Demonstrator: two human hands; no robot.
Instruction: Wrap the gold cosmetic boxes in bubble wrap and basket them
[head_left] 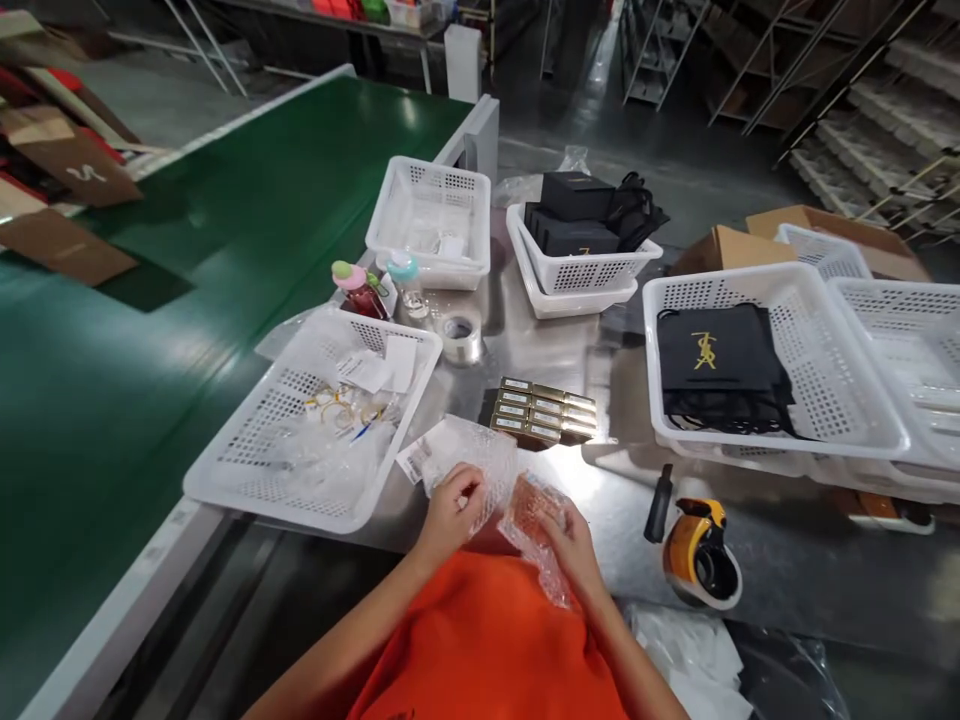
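My left hand [455, 508] is closed on the lower edge of a clear bubble-wrap bag [474, 450], its fingers curled in a pinch. Part of a white printed paper [412, 462] sticks out at the bag's left side. In my right hand [571, 545] is a bubble-wrapped packet [531, 505], orange-tinted through the plastic, with loose wrap hanging below it. Just beyond both hands, gold boxes [529, 415] with white labels lie in rows on the metal table [615, 490].
White baskets stand left [217, 470], behind [375, 225] and right [892, 430], some holding plastic, black boxes [577, 195] or black pouches [716, 350]. A tape dispenser [697, 555], black-handled tool [659, 505], tape roll [460, 335] and two bottles [360, 290] stand nearby. A green conveyor [285, 190] runs left.
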